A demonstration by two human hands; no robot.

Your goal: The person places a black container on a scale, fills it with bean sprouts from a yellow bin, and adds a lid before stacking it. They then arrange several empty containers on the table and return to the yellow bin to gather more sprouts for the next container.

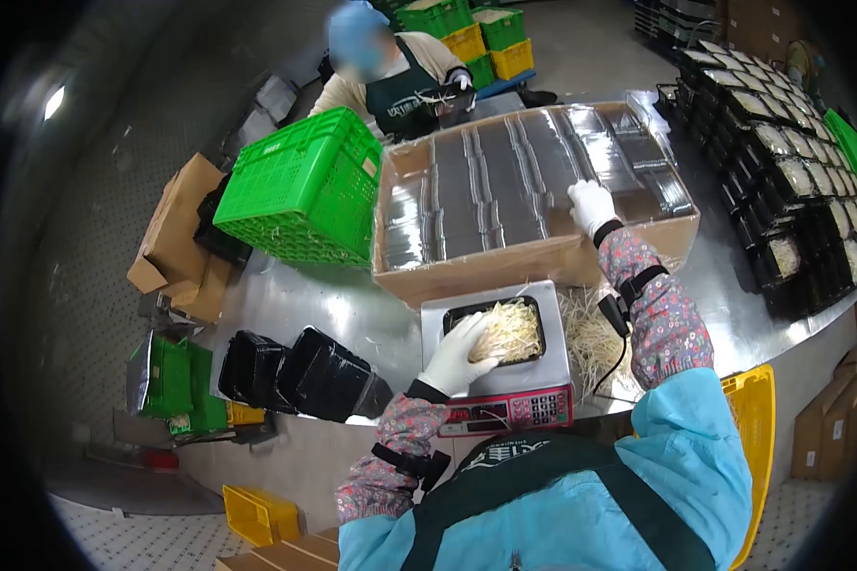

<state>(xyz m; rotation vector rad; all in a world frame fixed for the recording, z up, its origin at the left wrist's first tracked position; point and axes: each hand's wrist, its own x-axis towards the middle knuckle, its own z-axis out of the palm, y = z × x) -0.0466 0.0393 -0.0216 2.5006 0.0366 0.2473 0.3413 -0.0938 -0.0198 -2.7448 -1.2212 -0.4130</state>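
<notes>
A black tray (545,344) filled with bean sprouts (510,328) rests on the steel plate of a scale (554,303). My left hand (459,357), in a white glove, lies over the tray's left side, fingers stretched onto the sprouts. Beyond the scale stands a cardboard box (514,273) packed with rows of thin, shiny plastic lids (509,181). My right hand (591,206), also gloved, reaches into the box; its fingers curl down onto the lids, and anything between them is hidden. Loose sprouts (595,344) lie in a heap right of the scale.
Across the table a co-worker (400,81) holds a dark tray. A green crate (300,176) stands left of the box. Empty black trays (319,376) lie at the left table edge. Stacks of filled trays (767,162) rise at the right. A yellow crate (757,428) is beside my right side.
</notes>
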